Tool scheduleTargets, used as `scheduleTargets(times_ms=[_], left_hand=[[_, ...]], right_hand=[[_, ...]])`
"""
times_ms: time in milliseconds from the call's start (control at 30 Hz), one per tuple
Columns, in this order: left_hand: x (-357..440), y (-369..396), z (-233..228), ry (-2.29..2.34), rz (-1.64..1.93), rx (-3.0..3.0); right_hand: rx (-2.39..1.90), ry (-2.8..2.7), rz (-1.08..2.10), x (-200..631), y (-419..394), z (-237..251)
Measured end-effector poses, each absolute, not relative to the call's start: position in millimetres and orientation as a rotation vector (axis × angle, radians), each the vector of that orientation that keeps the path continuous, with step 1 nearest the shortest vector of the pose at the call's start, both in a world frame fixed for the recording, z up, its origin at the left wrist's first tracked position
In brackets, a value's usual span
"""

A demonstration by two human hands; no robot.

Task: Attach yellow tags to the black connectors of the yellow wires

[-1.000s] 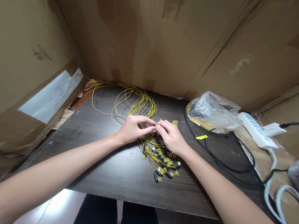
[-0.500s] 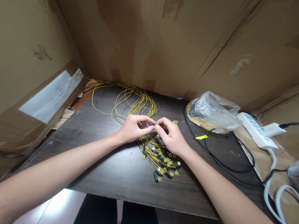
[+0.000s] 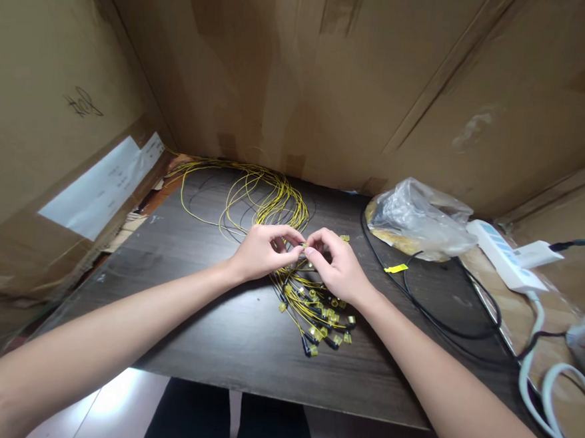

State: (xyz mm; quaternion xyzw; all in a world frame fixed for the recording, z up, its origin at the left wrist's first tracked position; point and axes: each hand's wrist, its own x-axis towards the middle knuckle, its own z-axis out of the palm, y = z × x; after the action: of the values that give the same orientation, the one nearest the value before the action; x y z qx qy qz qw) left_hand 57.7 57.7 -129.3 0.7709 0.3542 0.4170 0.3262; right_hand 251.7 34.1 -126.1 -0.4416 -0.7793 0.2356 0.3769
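Cardboard walls (image 3: 332, 81) close in the scene on the far side and on both flanks, with a white label (image 3: 99, 185) stuck on the left one. Below them lies a dark wooden table (image 3: 205, 320), its near edge toward the person. On its far right sits a crumpled clear plastic bag (image 3: 420, 218), and beyond that a white power strip (image 3: 503, 255) with a white cable (image 3: 536, 389) curling to the near right. A black cable (image 3: 436, 316) loops across the right part of the table, a small yellow tag (image 3: 395, 268) lying just beside it.

Near the table's middle spreads a bundle of yellow wires (image 3: 268, 200), coiled on the far left and running toward the near side, where its ends carry small yellow and black connectors (image 3: 322, 324) fanned out on the wood.

The left hand (image 3: 260, 251) and the right hand (image 3: 336, 267) meet over this bundle, fingertips touching. Each is pinched shut, thumb against forefinger, on one small connector piece (image 3: 304, 246) held between them just above the wires; its exact shape is too small to tell.
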Motion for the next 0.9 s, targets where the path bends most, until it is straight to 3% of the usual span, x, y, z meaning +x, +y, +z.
scheduleTargets(times_ms=[900], left_hand=[[58.7, 59.6, -131.3, 0.92, 1.132, 2.032]], right_hand=[[-1.155, -2.039, 0.624, 251.9, 36.0, -128.1]])
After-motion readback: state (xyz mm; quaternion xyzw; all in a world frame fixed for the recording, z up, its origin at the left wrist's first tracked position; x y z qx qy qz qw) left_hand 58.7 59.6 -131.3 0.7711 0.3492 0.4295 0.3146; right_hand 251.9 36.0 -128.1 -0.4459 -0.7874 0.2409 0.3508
